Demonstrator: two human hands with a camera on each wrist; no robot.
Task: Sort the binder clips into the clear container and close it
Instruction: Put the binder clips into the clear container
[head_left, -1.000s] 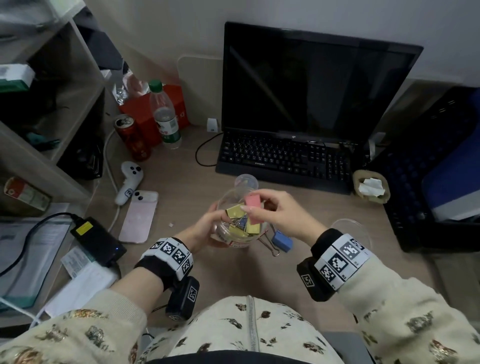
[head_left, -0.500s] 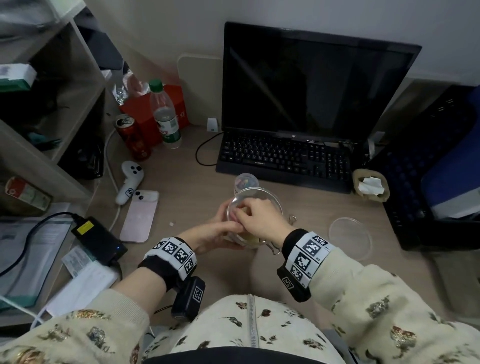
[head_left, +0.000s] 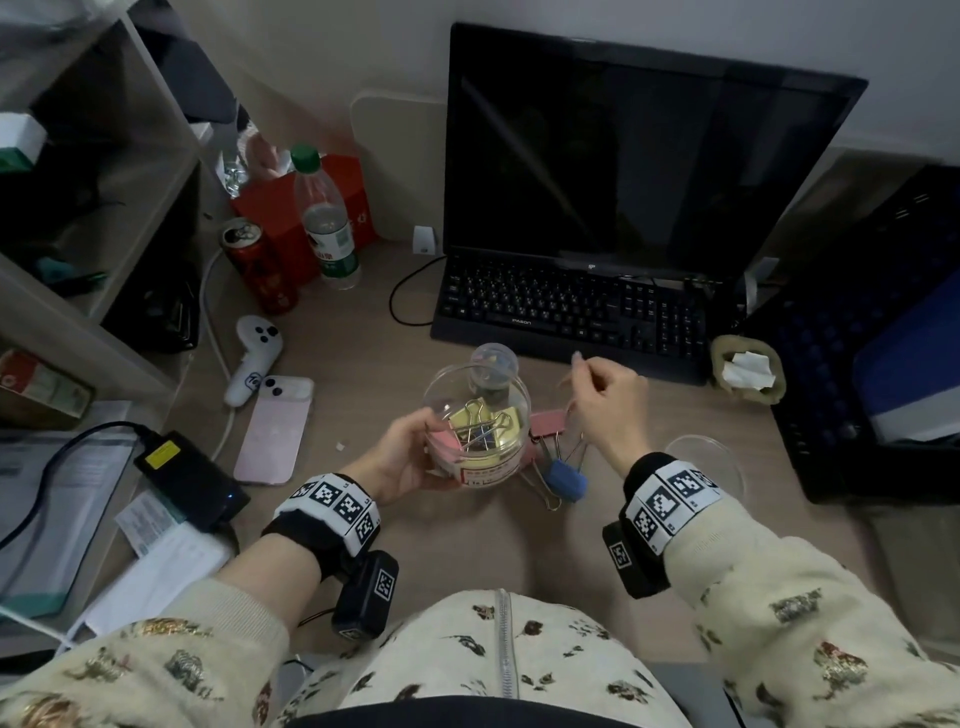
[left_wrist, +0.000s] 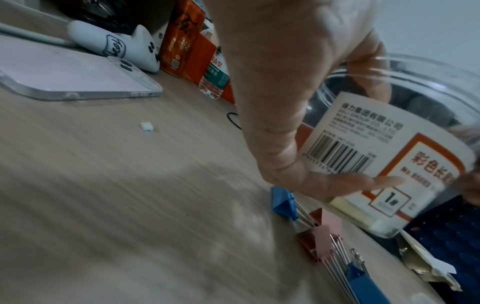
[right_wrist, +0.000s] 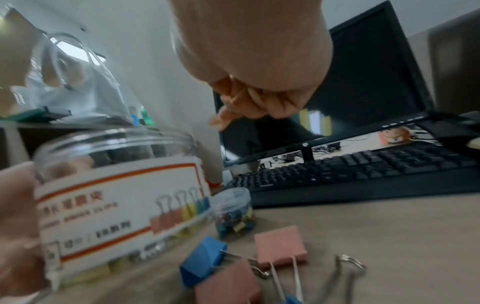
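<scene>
On the left of the desk (head_left: 363, 364) lie one pink phone (head_left: 272, 431), one white controller (head_left: 254, 353), one red can (head_left: 260, 270) and one water bottle (head_left: 324, 218). The left hand (head_left: 400, 457) curls round the clear container (head_left: 478, 431), gripping its near-left wall; it stands open near the middle of the desk, holding yellow and pink binder clips (head_left: 483, 423). A second, smaller clear tub (head_left: 493, 364) stands just beyond it; only the right wrist view shows its small coloured clips. Right of the container, loose clips lie on the desk: a pink clip (head_left: 548, 423) and a blue clip (head_left: 566, 480) in the head view, while the wrist views show two pink and two blue. The right hand (head_left: 605, 405) hovers above them, fingers loosely curled, empty. The clear lid (head_left: 701, 462) lies far right.
</scene>
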